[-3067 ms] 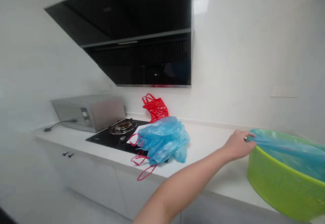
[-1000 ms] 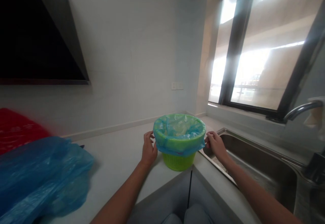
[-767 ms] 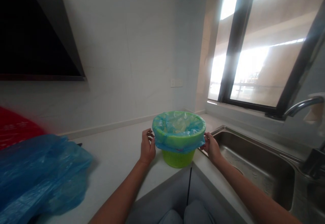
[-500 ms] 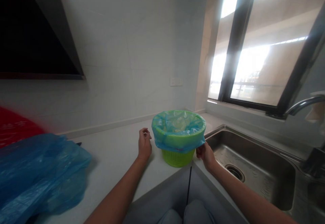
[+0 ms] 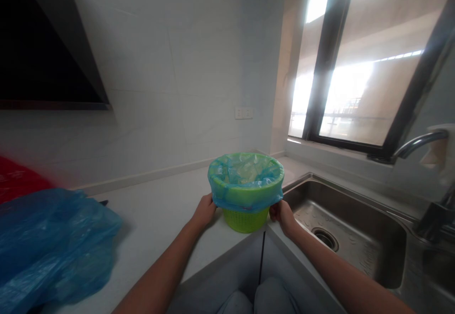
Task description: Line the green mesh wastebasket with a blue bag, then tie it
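Observation:
A small green mesh basket [image 5: 245, 219] stands on the white counter [image 5: 167, 219] near its inner corner. A blue plastic liner bag [image 5: 245, 188] is folded over the basket's rim. My left hand [image 5: 205, 209] grips the liner's hem on the basket's left side. On the right side, my right hand [image 5: 280, 212] pinches the lower edge of the liner. Both hands sit low against the basket wall.
A heap of blue plastic bags [image 5: 50, 243] lies at the left, with a red bag [image 5: 16, 183] behind it. The steel sink [image 5: 348, 228] and tap [image 5: 419, 143] are at the right, a black range hood [image 5: 42, 53] hangs upper left, and a window [image 5: 359, 62] is behind.
My left hand, which hovered apart from the basket, has come back onto the liner's left hem. My right hand stays low on the right hem. The view shifted slightly.

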The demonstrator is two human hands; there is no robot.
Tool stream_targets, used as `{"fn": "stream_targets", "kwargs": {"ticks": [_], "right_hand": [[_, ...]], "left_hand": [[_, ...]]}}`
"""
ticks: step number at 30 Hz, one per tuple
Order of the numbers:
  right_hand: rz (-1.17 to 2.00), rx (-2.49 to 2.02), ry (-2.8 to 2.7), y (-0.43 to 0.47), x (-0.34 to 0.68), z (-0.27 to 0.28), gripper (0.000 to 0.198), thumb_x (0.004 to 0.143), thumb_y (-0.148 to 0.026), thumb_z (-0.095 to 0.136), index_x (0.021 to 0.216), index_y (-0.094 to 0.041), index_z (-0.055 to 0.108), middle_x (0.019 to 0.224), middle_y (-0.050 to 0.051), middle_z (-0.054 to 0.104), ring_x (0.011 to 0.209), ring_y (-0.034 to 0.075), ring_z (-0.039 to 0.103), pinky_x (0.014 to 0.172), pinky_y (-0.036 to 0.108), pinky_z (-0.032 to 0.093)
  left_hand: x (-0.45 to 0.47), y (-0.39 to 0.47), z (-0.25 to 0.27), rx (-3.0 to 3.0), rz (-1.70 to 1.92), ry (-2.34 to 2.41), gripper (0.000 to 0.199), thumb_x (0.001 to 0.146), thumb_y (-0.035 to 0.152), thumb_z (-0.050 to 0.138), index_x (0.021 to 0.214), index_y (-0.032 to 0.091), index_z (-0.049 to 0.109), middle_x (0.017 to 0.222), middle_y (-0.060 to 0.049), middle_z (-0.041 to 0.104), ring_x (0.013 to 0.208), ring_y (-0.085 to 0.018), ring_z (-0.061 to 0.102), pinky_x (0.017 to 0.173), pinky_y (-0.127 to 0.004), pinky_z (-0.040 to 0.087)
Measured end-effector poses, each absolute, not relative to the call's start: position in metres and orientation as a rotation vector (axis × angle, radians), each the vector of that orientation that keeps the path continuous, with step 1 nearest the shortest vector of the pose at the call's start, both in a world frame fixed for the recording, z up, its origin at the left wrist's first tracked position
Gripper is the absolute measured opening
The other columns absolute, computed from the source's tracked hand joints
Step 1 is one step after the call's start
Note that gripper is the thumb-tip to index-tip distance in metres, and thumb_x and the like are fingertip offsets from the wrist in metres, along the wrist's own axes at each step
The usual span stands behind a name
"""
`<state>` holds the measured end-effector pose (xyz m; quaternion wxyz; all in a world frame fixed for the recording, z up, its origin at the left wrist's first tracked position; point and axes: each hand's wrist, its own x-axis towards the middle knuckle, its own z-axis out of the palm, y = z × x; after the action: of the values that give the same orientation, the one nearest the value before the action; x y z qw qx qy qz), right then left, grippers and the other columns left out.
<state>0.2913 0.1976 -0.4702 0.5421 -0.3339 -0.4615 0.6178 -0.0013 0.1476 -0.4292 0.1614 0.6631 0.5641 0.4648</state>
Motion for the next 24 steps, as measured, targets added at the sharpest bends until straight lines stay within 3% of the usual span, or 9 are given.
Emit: {"fn": "stream_targets", "kwargs": {"ticks": [15,20,24], "right_hand": [[1.433,-0.8,-1.095,0.198,0.291,-0.473,0.046,0.075,-0.057,0.067,0.057,-0.021,0.046,0.046,-0.005,0.041,0.037,0.009,0.036,0.034,0.023,0.027],[1.48,-0.743,-1.03,0.192,0.298,-0.445,0.052,0.077,-0.067,0.059,0.056,-0.02,0.048,0.045,-0.002,0.043,0.04,0.011,0.038,0.039,0.024,0.03],[1.702,-0.702,-0.941,0.187,0.308,-0.408,0.056,0.085,-0.067,0.049,0.059,-0.018,0.054,0.047,-0.001,0.047,0.042,0.01,0.039,0.042,0.023,0.031]], "left_hand": [[0.002,0.143,-0.425,1.703,1.445,1.462,0.021,0.072,0.029,0.052,0.054,0.02,0.051,0.05,0.002,0.049,0.057,-0.015,0.043,0.057,-0.027,0.033],[0.004,0.15,-0.415,1.413,1.632,1.343,0.035,0.081,0.05,0.046,0.062,0.021,0.052,0.059,-0.001,0.055,0.057,-0.016,0.049,0.055,-0.027,0.039],[0.0,0.156,-0.399,1.022,1.661,1.091,0.048,0.076,0.065,0.056,0.081,0.017,0.064,0.068,-0.003,0.063,0.059,-0.017,0.056,0.055,-0.027,0.044]]}}
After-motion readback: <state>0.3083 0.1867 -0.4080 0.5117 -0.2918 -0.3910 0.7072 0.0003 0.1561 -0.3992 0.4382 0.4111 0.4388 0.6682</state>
